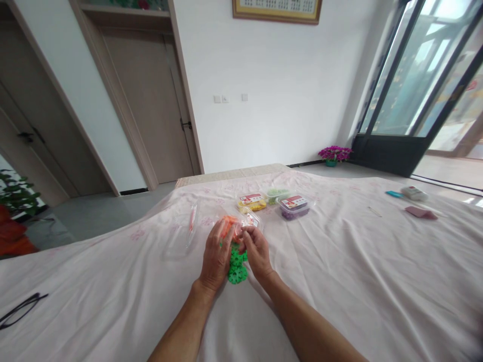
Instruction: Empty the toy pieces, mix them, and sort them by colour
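Observation:
Several green notched plastic discs [237, 274], snowflake-shaped, lie in a short row on the cloth between my wrists. Beyond them are orange notched discs [229, 219], partly covered by my fingers. My left hand [216, 256] curls over the orange discs, fingers closed around one at the far end of the green row. Facing it, my right hand [257, 251] is pinched, thumb and forefinger together beside the orange; what lies between those fingertips is hidden. A clear plastic lid with a label [253, 219] tilts just behind my right fingertips.
Behind my hands stand labelled clear boxes of yellow pieces [252, 203], green pieces [277, 194] and purple pieces [294, 207]. An opened clear container [181, 236] lies to the left. Eyeglasses [22, 309] rest at far left; a pink folded item [420, 212] lies at right.

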{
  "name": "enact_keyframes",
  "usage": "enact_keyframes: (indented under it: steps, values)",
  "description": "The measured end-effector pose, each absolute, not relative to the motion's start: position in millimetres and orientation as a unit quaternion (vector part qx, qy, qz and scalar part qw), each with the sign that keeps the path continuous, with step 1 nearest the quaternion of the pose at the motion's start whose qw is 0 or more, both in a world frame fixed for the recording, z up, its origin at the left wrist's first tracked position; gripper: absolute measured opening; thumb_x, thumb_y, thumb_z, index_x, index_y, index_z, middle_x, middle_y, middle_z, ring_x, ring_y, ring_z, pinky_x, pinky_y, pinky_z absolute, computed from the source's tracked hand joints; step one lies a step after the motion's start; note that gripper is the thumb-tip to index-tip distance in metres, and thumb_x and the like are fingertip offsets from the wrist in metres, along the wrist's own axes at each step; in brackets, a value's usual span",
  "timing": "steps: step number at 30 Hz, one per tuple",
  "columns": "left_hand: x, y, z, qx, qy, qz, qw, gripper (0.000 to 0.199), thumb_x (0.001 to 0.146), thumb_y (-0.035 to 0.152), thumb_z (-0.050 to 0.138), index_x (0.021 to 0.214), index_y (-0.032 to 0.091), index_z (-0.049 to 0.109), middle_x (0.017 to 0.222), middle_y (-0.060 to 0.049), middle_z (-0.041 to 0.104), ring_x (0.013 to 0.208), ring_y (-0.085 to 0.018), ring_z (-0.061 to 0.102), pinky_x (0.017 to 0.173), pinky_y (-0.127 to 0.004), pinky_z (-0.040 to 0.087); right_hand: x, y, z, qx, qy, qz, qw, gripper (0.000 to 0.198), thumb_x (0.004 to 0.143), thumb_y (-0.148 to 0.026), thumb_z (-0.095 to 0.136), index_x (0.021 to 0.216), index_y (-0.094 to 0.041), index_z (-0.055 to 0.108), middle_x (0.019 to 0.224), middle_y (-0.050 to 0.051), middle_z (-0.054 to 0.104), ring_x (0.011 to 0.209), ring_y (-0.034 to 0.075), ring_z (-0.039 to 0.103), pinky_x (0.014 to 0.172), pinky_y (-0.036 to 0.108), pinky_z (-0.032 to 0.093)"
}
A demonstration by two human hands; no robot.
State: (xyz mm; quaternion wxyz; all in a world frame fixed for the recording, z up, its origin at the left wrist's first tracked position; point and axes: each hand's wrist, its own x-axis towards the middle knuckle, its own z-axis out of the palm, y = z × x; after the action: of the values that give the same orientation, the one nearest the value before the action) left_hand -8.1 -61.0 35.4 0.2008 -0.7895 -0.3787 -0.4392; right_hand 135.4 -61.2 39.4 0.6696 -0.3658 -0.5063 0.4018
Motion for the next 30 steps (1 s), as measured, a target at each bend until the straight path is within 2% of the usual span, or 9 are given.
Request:
enact_keyframes:
  steps: [4, 10, 14, 20, 26, 30]
  values:
    - [-5.9, -62.9, 39.1, -0.79, -0.381, -0.434, 0.207, 0.062, 0.094, 0.02, 0.05, 0.152, 0.022, 0.029, 0.154, -0.016, 0.033, 0.144, -0.03, 0.029, 0.113, -0.051, 0.037, 133.0, -65.3, 44.6, -0.36, -0.488, 0.403, 0.685, 0.027, 0.091, -0.046, 0.055, 0.099, -0.02, 0.057, 0.071, -0.002, 0.063, 0.047, 0.008, 0.051, 0.049, 0.023, 0.044]
    - [-1.9, -67.6, 42.0, -0.792, -0.375, -0.436, 0.206, 0.054, 0.093, 0.026, 0.051, 0.146, 0.02, 0.041, 0.156, -0.019, 0.026, 0.144, -0.035, 0.028, 0.113, -0.058, 0.03, 127.9, -70.9, 47.3, -0.338, -0.472, 0.43, 0.691, 0.03, 0.091, -0.048, 0.056, 0.102, -0.021, 0.057, 0.053, -0.007, 0.054, 0.047, 0.011, 0.052, 0.051, 0.023, 0.045]
    - [-1.4, -67.4, 42.6, -0.772, -0.371, -0.459, 0.238, 0.056, 0.092, 0.026, 0.057, 0.146, 0.021, 0.041, 0.154, -0.019, 0.029, 0.142, -0.034, 0.031, 0.112, -0.056, 0.034, 123.1, -75.2, 49.5, -0.338, -0.478, 0.418, 0.695, 0.03, 0.091, -0.048, 0.056, 0.102, -0.02, 0.056, 0.059, -0.005, 0.056, 0.048, 0.011, 0.052, 0.052, 0.024, 0.047]
    - [-8.5, -66.2, 43.3, -0.749, -0.349, -0.508, 0.243, 0.06, 0.091, 0.023, 0.059, 0.147, 0.03, 0.037, 0.154, -0.013, 0.032, 0.142, -0.031, 0.035, 0.111, -0.055, 0.039, 120.3, -82.0, 56.0, -0.361, -0.521, 0.385, 0.671, 0.033, 0.092, -0.052, 0.052, 0.103, -0.022, 0.056, 0.067, -0.003, 0.058, 0.049, 0.012, 0.052, 0.049, 0.025, 0.046]
    - [-9.5, -69.4, 46.8, -0.755, -0.341, -0.521, 0.206, 0.064, 0.091, 0.02, 0.059, 0.149, 0.024, 0.031, 0.143, -0.016, 0.045, 0.136, -0.028, 0.043, 0.105, -0.048, 0.047, 140.0, -77.5, 55.3, -0.407, -0.573, 0.274, 0.657, 0.036, 0.098, -0.047, 0.041, 0.108, -0.021, 0.063, 0.071, 0.0, 0.059, 0.058, 0.014, 0.052, 0.06, 0.028, 0.045]
    - [-8.0, -68.2, 46.8, -0.739, -0.361, -0.522, 0.223, 0.06, 0.089, 0.02, 0.06, 0.145, 0.023, 0.038, 0.134, -0.015, 0.054, 0.128, -0.027, 0.05, 0.102, -0.046, 0.048, 143.1, -75.0, 53.4, -0.41, -0.595, 0.256, 0.642, 0.032, 0.098, -0.044, 0.041, 0.103, -0.021, 0.064, 0.074, 0.001, 0.059, 0.067, 0.016, 0.054, 0.067, 0.029, 0.045]
